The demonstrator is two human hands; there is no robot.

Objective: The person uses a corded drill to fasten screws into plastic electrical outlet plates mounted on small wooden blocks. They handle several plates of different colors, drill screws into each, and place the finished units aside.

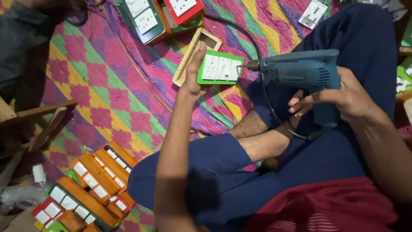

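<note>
Sitting on checkered mat (pixel 107 86), prob. floor, w/ drill (pixel 300 71).

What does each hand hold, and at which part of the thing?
The left hand holds the green switch board by its left edge. The right hand holds the blue electric drill by its handle.

The left hand (pixel 194 79) covers the near-left end of the green switch plate (pixel 219 68). The drill (pixel 300 75) grip is buried in the right hand (pixel 339 96). The stacked switch boxes (pixel 88 191) run off the near edge.
</note>
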